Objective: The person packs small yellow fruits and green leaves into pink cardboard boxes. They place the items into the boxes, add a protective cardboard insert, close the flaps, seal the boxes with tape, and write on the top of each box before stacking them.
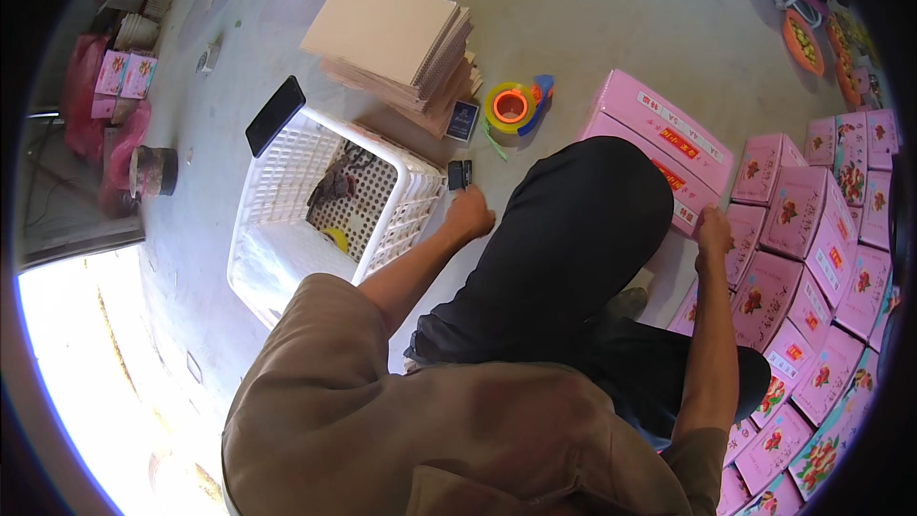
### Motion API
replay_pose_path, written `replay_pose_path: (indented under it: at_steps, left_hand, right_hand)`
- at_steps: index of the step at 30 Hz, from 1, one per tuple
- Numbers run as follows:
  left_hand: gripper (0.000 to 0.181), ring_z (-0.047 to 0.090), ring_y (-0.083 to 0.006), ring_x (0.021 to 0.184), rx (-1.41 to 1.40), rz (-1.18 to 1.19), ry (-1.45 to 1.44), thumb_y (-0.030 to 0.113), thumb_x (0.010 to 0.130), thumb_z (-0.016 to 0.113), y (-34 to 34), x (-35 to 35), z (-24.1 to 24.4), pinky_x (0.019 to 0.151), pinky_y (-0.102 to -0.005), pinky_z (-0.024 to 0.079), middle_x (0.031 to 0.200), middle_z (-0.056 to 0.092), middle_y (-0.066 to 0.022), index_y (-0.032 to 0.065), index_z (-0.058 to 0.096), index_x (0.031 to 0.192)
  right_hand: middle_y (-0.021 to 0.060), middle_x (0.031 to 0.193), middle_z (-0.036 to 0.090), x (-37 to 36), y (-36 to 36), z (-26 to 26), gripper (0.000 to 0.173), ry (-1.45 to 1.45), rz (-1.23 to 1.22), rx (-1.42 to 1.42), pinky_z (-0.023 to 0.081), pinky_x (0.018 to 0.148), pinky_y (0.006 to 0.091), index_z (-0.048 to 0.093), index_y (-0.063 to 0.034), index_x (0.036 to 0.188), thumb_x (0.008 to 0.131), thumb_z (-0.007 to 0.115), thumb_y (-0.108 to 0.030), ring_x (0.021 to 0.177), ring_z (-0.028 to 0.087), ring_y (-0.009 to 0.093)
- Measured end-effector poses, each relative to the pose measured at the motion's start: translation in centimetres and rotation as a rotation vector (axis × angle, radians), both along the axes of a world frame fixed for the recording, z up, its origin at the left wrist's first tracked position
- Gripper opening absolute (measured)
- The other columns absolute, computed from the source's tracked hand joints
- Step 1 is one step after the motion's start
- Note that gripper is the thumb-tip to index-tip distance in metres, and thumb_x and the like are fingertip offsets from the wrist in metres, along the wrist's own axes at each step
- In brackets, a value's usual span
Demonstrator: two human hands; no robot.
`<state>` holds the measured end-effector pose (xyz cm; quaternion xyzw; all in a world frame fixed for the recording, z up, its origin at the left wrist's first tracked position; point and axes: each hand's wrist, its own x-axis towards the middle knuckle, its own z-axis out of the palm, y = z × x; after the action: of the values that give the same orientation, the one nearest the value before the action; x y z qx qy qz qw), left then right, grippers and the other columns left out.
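My left hand (471, 216) is low over the concrete floor, fingers curled, right beside a small black object (460, 175) with a thin upright part. Whether the fingers grip it is hidden. At the near right corner of a pink printed carton (663, 132), my right hand (714, 233) holds the edge. The carton lies closed on the floor beyond my raised knee and bears white and red labels with writing. Past the small black object are a dark blue packet (462, 120) and a tape dispenser (541, 104) with a yellowish roll of packing tape (511, 107) around an orange core.
Left of my arm stands a white plastic crate (365, 132), a black phone (276, 116) on its rim. Flat cardboard sheets (387, 29) are stacked behind it. Several pink cartons (777, 287) are piled at my right. Farther right is an orange basket of round produce (802, 43).
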<state>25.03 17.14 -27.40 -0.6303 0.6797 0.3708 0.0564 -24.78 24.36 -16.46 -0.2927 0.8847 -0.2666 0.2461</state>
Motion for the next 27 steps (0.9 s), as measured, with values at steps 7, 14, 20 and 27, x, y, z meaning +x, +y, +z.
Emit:
replay_pose_path:
  at_steps: [7, 14, 20, 27]
  left_hand:
    - [0.039, 0.068, -0.0444, 0.109, 0.036, 0.143, -0.228, 0.022, 0.09, 0.07, -0.4, 1.5, -6.0, 0.091, -0.0532, 0.056, 0.117, 0.068, -0.0251, -0.0025, 0.058, 0.118]
    - [0.031, 0.062, -0.0308, 0.09, -0.043, 0.084, 0.001, 0.022, 0.097, 0.064, -5.7, -3.4, -2.8, 0.077, -0.0422, 0.052, 0.1, 0.064, -0.0153, -0.0015, 0.061, 0.116]
    - [0.026, 0.058, -0.0192, 0.073, -0.1, 0.076, 0.643, 0.022, 0.103, 0.059, -12.9, -11.6, 12.1, 0.066, -0.0328, 0.049, 0.085, 0.06, -0.0069, -0.0006, 0.063, 0.115]
    - [0.026, 0.056, -0.0129, 0.064, 0.03, -0.367, 1.015, 0.024, 0.107, 0.052, -13.0, -19.1, 37.3, 0.056, -0.0296, 0.047, 0.077, 0.058, -0.0029, 0.0001, 0.063, 0.109]
  right_hand:
    - [0.0266, 0.102, 0.07, -0.8, 1.5, -3.1, 0.044, 0.119, 0.134, 0.036, 0.05, 0.091, 0.0494, 0.068, 0.0006, 0.108, 0.093, 0.056, -0.039, 0.103, 0.066, 0.04]
    - [0.0289, 0.131, 0.065, 2.0, 1.7, 1.5, 0.064, -0.046, -0.051, -0.131, 0.049, 0.106, 0.0479, 0.058, -0.001, 0.138, 0.082, 0.072, -0.029, 0.124, 0.062, 0.043]
    - [0.0259, 0.123, 0.067, 2.5, 1.4, -1.3, 0.065, 0.429, -0.123, -0.385, 0.049, 0.106, 0.047, 0.058, 0.0026, 0.138, 0.082, 0.077, -0.024, 0.116, 0.064, 0.041]
    - [0.0075, 0.101, 0.068, 8.3, -2.1, 18.3, 0.039, -0.885, 0.222, -0.84, 0.055, 0.077, 0.0295, 0.064, 0.0018, 0.131, 0.1, 0.069, -0.022, 0.086, 0.066, 0.013]
